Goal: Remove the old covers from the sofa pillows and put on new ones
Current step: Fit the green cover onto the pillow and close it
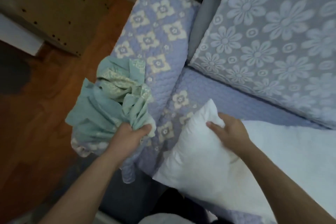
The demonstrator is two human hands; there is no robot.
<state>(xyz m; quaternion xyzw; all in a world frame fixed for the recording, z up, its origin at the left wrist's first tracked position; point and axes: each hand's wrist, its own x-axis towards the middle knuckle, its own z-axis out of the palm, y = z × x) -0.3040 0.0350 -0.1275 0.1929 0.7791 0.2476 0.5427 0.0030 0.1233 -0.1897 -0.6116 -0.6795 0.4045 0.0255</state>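
Left hand (133,133) — fingers curled tight into a fist around a gathered bunch of the crumpled mint-green fabric cover with pale cream patterned panels (107,103). Cover bunched and twisted, off any pillow, lying over the outer edge of the sofa armrest and hanging toward the floor side; cream lace-like trim visible at its lower edge.

Right hand (227,129) — laid on the upper corner of the bare white pillow insert (196,162), thumb and fingers bent into the soft filling and pinching that corner. Insert uncovered, resting on the sofa seat next to the armrest, one corner pointing up toward the backrest, lower edge reaching past the front of the seat. Faint yellowish patch on its surface near the right forearm.

Lavender quilted throw with cream flower squares (156,45) — draped over the armrest and continuing across the seat under the insert.

Large back cushion in pale blue-grey fabric with raised white daisy pattern (272,38) — leaning against the backrest, upper right, apart from the insert. Grey sofa upholstery (201,23) visible between cushion and armrest.

Second white padded piece (294,151) — on the seat to the right, partly behind the right forearm; exact kind not discernible.

Reddish-brown wooden floor (45,96) at left. Beige board with rows of small holes (54,5) standing at upper left.
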